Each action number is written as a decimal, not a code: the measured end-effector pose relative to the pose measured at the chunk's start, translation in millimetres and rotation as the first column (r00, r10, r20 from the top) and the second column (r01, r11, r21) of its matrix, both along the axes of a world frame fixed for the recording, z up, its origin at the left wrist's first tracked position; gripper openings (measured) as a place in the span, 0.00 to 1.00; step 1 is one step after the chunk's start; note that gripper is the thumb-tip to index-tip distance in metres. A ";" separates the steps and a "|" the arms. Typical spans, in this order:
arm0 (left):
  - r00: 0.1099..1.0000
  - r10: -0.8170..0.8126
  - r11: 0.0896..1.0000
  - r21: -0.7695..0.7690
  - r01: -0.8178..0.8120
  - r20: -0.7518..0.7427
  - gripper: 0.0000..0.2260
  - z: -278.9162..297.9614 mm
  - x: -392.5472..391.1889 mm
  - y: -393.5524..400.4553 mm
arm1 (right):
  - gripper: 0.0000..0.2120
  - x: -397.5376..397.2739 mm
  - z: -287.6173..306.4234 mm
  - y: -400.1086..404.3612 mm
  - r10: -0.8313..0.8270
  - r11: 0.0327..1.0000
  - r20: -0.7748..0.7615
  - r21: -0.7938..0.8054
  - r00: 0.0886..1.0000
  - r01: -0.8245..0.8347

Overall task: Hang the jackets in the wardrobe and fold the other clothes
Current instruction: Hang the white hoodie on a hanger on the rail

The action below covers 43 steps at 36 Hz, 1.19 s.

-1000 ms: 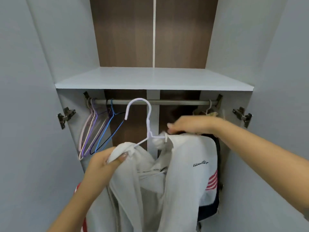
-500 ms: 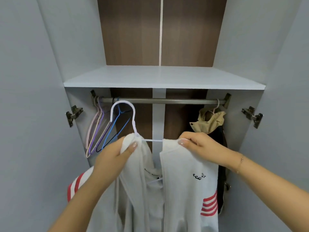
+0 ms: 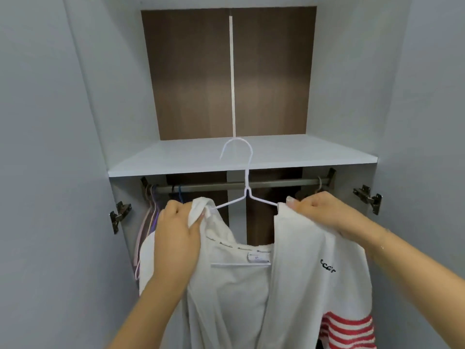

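Hands hold the white jacket [image 3: 297,285] up on its white hanger [image 3: 245,197]: the left hand [image 3: 176,238] grips one shoulder, the right hand [image 3: 324,212] pinches the other. The hook stands above the rail [image 3: 276,184], before the shelf's front edge [image 3: 241,170]. Keeping both shoulders level, I'd lower and hook it mid-rail, between the spare hangers [image 3: 148,222] at the left end and what seems a garment [image 3: 305,195] at the right.

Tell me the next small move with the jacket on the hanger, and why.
Probably lower the hanger and hook it over the rail. The white jacket sits on both hanger shoulders, gripped by the left hand and right hand, but the hook shows in front of the shelf, above the rail.
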State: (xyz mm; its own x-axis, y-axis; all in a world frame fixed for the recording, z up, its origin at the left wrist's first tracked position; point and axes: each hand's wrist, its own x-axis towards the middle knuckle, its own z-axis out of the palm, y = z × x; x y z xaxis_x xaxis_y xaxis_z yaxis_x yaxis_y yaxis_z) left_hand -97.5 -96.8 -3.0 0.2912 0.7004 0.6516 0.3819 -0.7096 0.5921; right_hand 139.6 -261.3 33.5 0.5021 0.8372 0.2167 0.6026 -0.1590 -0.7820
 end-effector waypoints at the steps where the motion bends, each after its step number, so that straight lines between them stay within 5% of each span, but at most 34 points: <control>1: 0.999 -0.045 0.999 -0.023 0.045 -0.009 0.09 -0.7 2.4 -2.6 | 0.32 -5.1 -0.8 -0.6 0.079 0.994 -0.030 -0.074 0.996 -0.081; 5: 0.991 -0.133 0.989 -0.070 0.132 -0.007 0.11 -4.3 2.8 -7.3 | 0.30 -18.4 -11.4 -5.4 0.087 0.996 -0.055 0.036 0.995 -0.085; 11: 0.962 -0.275 0.962 0.006 0.275 0.007 0.13 -17.8 2.7 -48.3 | 0.32 -16.9 1.5 -15.4 -0.301 0.936 0.055 0.210 0.952 0.284; 14: 0.870 -0.485 0.874 -0.066 0.481 -0.092 0.07 -16.1 5.4 -62.7 | 0.29 -13.6 14.2 -20.1 -0.456 0.869 0.155 0.294 0.877 0.399; 17: 0.763 -0.630 0.774 -0.038 0.632 -0.144 0.20 8.3 6.2 -54.8 | 0.32 -1.9 30.7 -21.6 -0.523 0.818 0.181 0.381 0.833 0.431; 20: 0.912 -0.408 0.879 0.284 0.383 0.033 0.15 48.5 15.5 -17.7 | 0.34 12.0 51.5 -18.9 -0.532 0.789 0.134 0.437 0.836 0.432; 23: 0.969 -0.249 0.925 0.298 0.238 0.000 0.19 87.7 39.1 22.7 | 0.30 22.3 70.1 -11.6 -0.502 0.762 0.087 0.514 0.860 0.393; 26: 0.972 -0.194 0.908 0.351 0.230 -0.134 0.26 113.7 67.7 48.6 | 0.28 32.6 85.5 3.0 -0.449 0.734 0.055 0.592 0.892 0.333; 32: 0.998 -0.065 0.806 0.591 0.048 0.008 0.18 171.0 123.3 86.2 | 0.22 82.2 137.6 47.2 -0.404 0.690 0.140 0.695 0.904 0.201; 36: 0.996 -0.048 0.786 0.618 -0.011 0.079 0.19 245.4 171.4 131.7 | 0.30 141.1 207.5 102.8 -0.393 0.658 0.178 0.740 0.902 0.140; 43: 0.996 0.092 0.840 0.536 -0.081 0.006 0.20 328.8 263.9 234.2 | 0.30 233.3 278.6 215.5 -0.445 0.695 0.285 0.707 0.849 0.127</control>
State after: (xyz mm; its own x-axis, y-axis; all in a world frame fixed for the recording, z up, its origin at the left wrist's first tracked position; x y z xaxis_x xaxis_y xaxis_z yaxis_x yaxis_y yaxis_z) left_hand 166.4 137.4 325.8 0.2617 0.2672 0.9274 0.4641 -0.8774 0.1218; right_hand 372.9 -45.8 312.0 0.4216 0.2365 0.8754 0.8925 0.0626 -0.4468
